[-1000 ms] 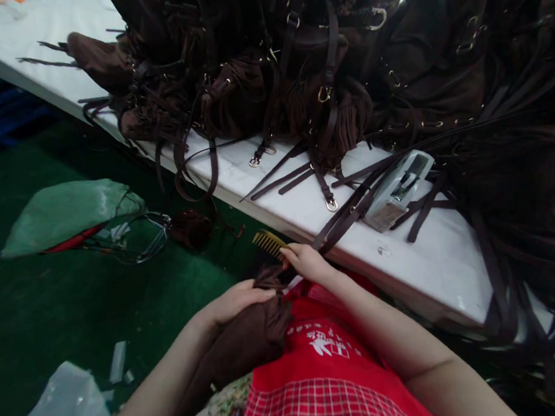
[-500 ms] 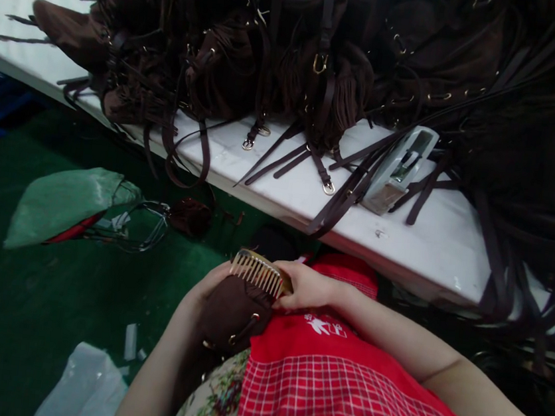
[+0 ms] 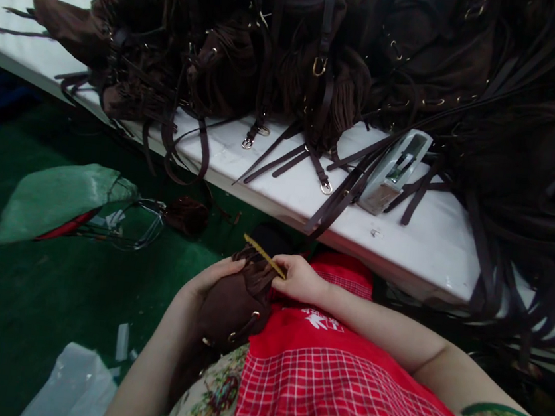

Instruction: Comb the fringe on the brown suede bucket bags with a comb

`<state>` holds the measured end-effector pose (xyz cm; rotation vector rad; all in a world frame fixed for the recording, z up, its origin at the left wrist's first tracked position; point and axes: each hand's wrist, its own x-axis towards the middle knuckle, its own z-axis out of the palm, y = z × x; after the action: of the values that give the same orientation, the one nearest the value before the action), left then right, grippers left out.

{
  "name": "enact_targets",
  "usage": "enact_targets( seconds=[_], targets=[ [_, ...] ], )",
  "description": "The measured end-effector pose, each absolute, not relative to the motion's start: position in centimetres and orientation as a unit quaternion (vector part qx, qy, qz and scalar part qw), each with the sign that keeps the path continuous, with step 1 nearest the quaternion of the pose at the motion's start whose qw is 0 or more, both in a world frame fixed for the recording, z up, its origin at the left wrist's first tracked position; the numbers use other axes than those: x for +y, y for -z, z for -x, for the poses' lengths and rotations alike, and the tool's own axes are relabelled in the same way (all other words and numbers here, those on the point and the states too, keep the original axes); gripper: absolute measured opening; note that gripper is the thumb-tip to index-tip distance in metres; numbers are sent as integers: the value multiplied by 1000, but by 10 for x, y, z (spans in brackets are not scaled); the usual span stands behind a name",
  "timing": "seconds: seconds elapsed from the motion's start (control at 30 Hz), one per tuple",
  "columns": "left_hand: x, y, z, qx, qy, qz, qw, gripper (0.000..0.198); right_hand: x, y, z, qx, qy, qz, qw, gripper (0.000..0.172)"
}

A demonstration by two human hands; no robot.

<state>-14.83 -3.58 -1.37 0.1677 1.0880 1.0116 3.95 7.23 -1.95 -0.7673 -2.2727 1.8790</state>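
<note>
A small dark brown suede bag [image 3: 234, 303] with fringe lies on my lap, over a red apron. My left hand [image 3: 212, 277] is closed around the bag's top from the left. My right hand [image 3: 297, 278] pinches a yellow wooden comb [image 3: 262, 256], seen edge-on, with its teeth sunk into the bag's fringe. Both hands sit just below the front edge of the white table [image 3: 308, 198].
A big heap of brown fringed bags [image 3: 285, 55] with straps and buckles covers the table. A grey tape dispenser [image 3: 394, 171] lies among the straps. On the green floor are a pale green sack [image 3: 58, 200], a wire frame [image 3: 142, 226], a fallen brown pouch [image 3: 186, 216] and a clear plastic bag [image 3: 73, 392].
The comb went from raised in front of the table edge down onto the bag, then turned edge-on into the fringe. My left hand shifted up around the bag's top.
</note>
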Motion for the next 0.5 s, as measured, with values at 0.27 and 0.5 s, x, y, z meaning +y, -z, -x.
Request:
enact_targets(
  seconds=[0.27,0.5],
  targets=[
    [-15,6,141,387,-318,-324,802,52,100,-16,-18,-817,-531,223,10,7],
    [-2,-6,121,297,-254,-424,817,29,126,-24,26,-827,-528,166,-101,15]
  ],
)
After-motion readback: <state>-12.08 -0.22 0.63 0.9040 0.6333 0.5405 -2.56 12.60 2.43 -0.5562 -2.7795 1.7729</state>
